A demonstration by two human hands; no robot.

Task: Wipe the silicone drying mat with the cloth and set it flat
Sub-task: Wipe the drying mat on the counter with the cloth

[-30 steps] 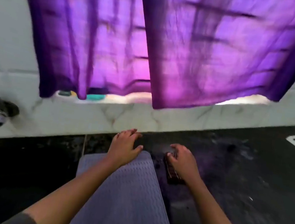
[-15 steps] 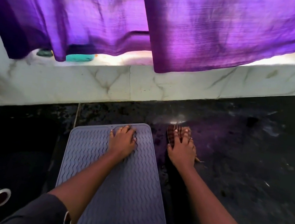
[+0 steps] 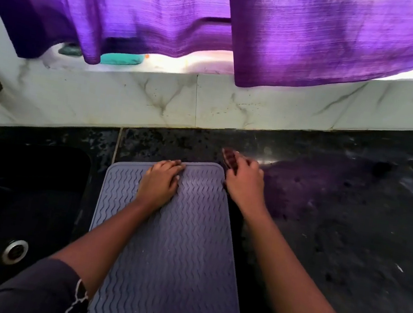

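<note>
A grey silicone drying mat with wavy ridges lies flat on the dark counter, its long side running away from me. My left hand presses palm down on the mat near its far edge, fingers reaching the rim. My right hand rests just off the mat's far right corner, closed on a small reddish-brown checked cloth that pokes out past the fingers onto the counter.
A black sink with a metal drain lies left of the mat. A marble ledge runs along the back under purple curtains. A teal soap bar sits on the sill. The dark counter to the right looks wet.
The view has tilted down, showing more of the mat and the sink. My right hand has turned and gathered up the cloth that lay under its palm. My left hand stays on the mat's far end.
</note>
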